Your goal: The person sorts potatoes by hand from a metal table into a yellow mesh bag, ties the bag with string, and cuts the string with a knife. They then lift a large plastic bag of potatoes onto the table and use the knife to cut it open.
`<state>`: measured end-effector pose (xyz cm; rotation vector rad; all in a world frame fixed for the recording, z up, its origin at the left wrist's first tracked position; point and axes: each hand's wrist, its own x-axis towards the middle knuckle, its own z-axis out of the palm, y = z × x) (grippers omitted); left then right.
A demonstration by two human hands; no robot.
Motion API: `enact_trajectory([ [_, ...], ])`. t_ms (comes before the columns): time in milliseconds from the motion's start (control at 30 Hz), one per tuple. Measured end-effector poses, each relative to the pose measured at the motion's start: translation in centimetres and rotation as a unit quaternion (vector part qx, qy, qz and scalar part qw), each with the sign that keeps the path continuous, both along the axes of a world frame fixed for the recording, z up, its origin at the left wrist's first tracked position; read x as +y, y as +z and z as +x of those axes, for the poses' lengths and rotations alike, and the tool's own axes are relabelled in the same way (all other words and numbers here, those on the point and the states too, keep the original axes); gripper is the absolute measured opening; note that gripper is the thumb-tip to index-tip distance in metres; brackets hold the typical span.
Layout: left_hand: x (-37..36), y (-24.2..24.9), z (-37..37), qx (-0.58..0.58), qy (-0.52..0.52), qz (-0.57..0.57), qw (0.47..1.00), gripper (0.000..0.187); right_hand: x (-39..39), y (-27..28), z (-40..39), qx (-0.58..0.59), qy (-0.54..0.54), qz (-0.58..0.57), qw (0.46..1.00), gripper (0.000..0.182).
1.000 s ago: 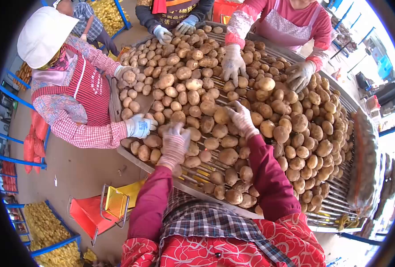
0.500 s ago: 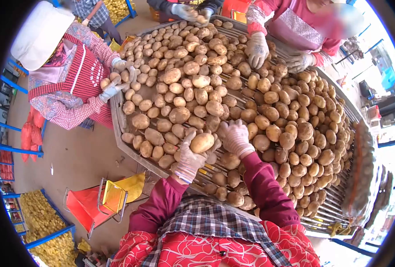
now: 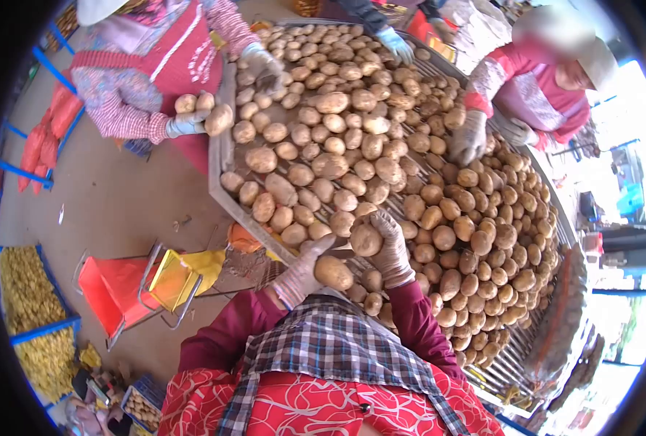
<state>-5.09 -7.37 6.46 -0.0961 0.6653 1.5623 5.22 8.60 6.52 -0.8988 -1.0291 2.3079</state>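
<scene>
My left hand (image 3: 301,272), in a knit glove, grips a large potato (image 3: 333,272) lifted just off the near edge of the roller table (image 3: 225,156). My right hand (image 3: 392,243), gloved too, grips a second potato (image 3: 366,239) right beside it, above the heap of potatoes (image 3: 410,167) that covers the rollers. Both hands are close to my chest, over the table's near rim.
A person in a red striped apron (image 3: 170,58) at the left holds several potatoes (image 3: 203,109). Another person in pink (image 3: 534,94) reaches in from the far right. A red and yellow chute (image 3: 141,283) stands below the table. Blue crates of potatoes (image 3: 32,320) sit on the floor.
My right hand has picked up a potato and both hands have drawn back toward me. The person at the left has lifted potatoes off the table. The view has swung left.
</scene>
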Motion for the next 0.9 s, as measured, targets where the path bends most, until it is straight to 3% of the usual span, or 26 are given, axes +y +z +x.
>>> enact_trajectory([
  [33, 0.1, 1.1, -0.8, -0.186, -0.032, 0.002, 0.982, 0.044, -1.4, 0.5, -1.1, -0.04, 0.045, 0.104, 0.993, 0.019],
  [67, -0.5, 0.4, -1.2, -0.181, -0.013, 0.001, 0.983, 0.044, -2.8, 0.3, -2.3, -0.053, 0.061, 0.198, 0.977, 0.022],
  [167, -1.9, -1.8, -1.3, -0.169, 0.016, 0.02, 0.985, 0.05, -4.6, 0.8, -3.8, -0.017, 0.088, 0.133, 0.987, 0.022],
  [233, -3.5, -0.8, -2.3, -0.163, 0.046, 0.056, 0.984, 0.057, -5.0, 1.2, -4.5, -0.04, 0.118, 0.172, 0.977, 0.024],
  [333, -6.5, -0.2, -3.5, -0.024, 0.059, 0.045, 0.997, 0.06, -6.4, 3.1, -5.6, -0.046, 0.259, 0.211, 0.941, 0.031],
  [367, -7.4, -0.2, -3.5, 0.034, 0.04, 0.054, 0.997, 0.061, -7.0, 3.8, -5.7, -0.045, 0.306, 0.249, 0.918, 0.042],
  [400, -8.1, 1.6, -3.2, 0.014, 0.066, 0.093, 0.993, 0.054, -6.8, 3.3, -5.7, -0.051, 0.349, 0.359, 0.864, 0.061],
  [433, -8.7, 0.8, -3.0, 0.012, 0.076, 0.091, 0.993, 0.054, -6.9, 3.1, -5.6, -0.05, 0.358, 0.357, 0.861, 0.061],
  [500, -9.4, -0.5, -3.0, 0.205, 0.047, 0.066, 0.975, 0.065, -7.0, 3.1, -5.9, -0.051, 0.387, 0.209, 0.897, 0.061],
  [567, -9.5, -0.2, -2.3, 0.197, 0.073, 0.067, 0.975, 0.062, -7.5, 3.2, -6.0, -0.058, 0.39, 0.239, 0.887, 0.053],
  [633, -9.3, 0.8, -2.2, 0.217, 0.032, 0.055, 0.974, 0.068, -8.2, 2.8, -6.2, -0.097, 0.336, 0.345, 0.871, 0.04],
  [700, -9.2, -0.5, -1.8, 0.247, 0.051, 0.015, 0.967, 0.066, -9.4, 2.8, -7.5, -0.059, 0.249, 0.542, 0.8, 0.021],
  [767, -8.9, -0.9, -1.5, 0.296, 0.101, 0.051, 0.948, 0.063, -9.5, 0.3, -7.9, -0.067, 0.216, 0.548, 0.805, 0.013],
  [833, -9.6, -0.9, -1.2, 0.234, 0.139, 0.054, 0.961, 0.059, -10.3, 0.8, -8.3, -0.116, 0.26, 0.438, 0.853, 0.012],
  [900, -9.8, -1.6, -1.1, 0.098, 0.194, 0.09, 0.972, 0.058, -11.6, 2.9, -9.2, -0.1, 0.267, 0.433, 0.855, 0.02],
])
